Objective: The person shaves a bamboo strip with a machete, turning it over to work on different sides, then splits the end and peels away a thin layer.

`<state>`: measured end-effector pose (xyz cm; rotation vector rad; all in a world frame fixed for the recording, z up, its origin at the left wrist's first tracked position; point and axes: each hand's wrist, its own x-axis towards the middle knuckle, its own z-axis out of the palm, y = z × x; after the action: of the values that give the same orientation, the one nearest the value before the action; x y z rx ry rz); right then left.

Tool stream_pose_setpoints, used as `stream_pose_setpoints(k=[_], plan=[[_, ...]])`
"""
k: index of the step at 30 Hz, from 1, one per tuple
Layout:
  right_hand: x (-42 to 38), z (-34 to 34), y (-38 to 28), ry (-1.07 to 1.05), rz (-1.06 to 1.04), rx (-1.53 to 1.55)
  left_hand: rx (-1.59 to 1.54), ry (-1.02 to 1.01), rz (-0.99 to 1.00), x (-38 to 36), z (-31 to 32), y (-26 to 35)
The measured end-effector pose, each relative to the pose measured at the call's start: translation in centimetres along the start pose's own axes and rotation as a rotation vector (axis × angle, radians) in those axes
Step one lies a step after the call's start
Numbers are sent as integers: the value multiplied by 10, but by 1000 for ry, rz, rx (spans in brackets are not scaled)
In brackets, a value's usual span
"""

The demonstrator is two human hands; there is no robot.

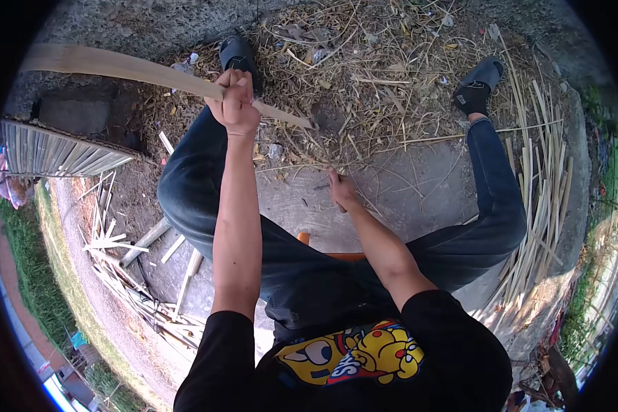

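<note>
2 hands are at work in the head view, and both are closed on something. The left hand [234, 103] is raised in front of the left knee, fist wrapped tight around a long flat bamboo strip [130, 69] that runs from the upper left edge across to a tapered end just past the fist, over the litter. The right hand [341, 191] is low between the knees, fingers curled around a small dark tool [323, 185]; whether it is a blade I cannot tell, since most of it is hidden by the hand. A thin bamboo sliver [419, 141] stretches rightward from near that hand.

The person sits on an orange stool [329, 255], with 2 dark sandals [239, 56] planted in a heap of dry shavings [364, 75]. A bundle of split bamboo [539, 206] lies by the right leg, more offcuts [134, 275] by the left.

Risks, as I judge them: the strip is long and held near 1 end, so its far end may swing or sag and twist in the grip. Its split edges could cut the bare palm if it slides. If the tool is sharp, it sits close to the thighs and a slip could catch a leg. Loose shavings underfoot could let a sandal skid.
</note>
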<state>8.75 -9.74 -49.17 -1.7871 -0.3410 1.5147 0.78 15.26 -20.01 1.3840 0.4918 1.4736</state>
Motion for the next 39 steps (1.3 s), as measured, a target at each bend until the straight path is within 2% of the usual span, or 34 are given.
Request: stream_pose_setpoints(k=[2, 4, 6, 8, 11, 12, 14, 15, 16, 17, 19, 20, 24, 26, 27, 28, 30, 31, 32, 33, 35, 36, 39], plan=[[6, 4, -6, -10, 1, -32, 5, -16, 47, 8, 4, -3], [-2, 1, -31, 117, -305, 77, -6, 13, 35, -1, 4, -1], [-22, -1, -97, 116, -428, 172, 6, 8, 47, 5, 5, -2], [-36, 9, -148, 104, -576, 436, 35, -2, 78, 3, -1, -6], [-48, 21, -148, -12, -619, 615, 38, 21, 128, 5, 1, -6], [-39, 26, -116, 34, -589, 511, 19, 49, 73, 6, 1, -5], [4, 25, -13, 163, -325, -74, 76, 39, 73, 6, 2, 0], [25, 26, 40, 345, -445, -262, 135, 30, 67, 5, 3, 2], [44, 25, 64, 531, -565, -444, 63, 32, 46, 3, 3, 2], [49, 20, 40, 540, -584, -428, 60, 18, 67, 14, 4, 0], [-2, 4, -4, 11, -66, 34, 9, 2, 67, -1, -3, -2], [-20, 2, -38, -16, -174, 136, 121, -18, 188, -2, -3, -1], [-48, 10, -162, -32, -494, 387, 131, -42, 241, 0, -14, -8], [-58, 17, -177, -47, -527, 451, 141, -42, 242, 0, -20, -11], [-59, 19, -179, -49, -588, 529, 135, -63, 264, 1, -21, -12], [-43, 26, -147, -39, -609, 527, 134, -65, 269, 3, -21, -12], [-4, 27, -39, 57, -460, 204, 195, -37, 265, 2, -18, -10], [7, 9, 20, 94, -278, -6, 221, -24, 268, 1, -15, -8], [17, -8, 48, 137, -105, -209, 8, 31, 97, 1, -11, -2], [20, -10, 29, 146, -132, -198, 228, -10, 231, 2, -14, -1], [-2, -14, 11, 24, 110, -3, -14, 65, 27, -5, -16, 3], [-10, -16, -4, 24, 111, -9, -15, 71, 27, -10, -17, 6], [-22, -8, -100, -54, -250, 383, 117, 79, 131, -5, -17, 4]])
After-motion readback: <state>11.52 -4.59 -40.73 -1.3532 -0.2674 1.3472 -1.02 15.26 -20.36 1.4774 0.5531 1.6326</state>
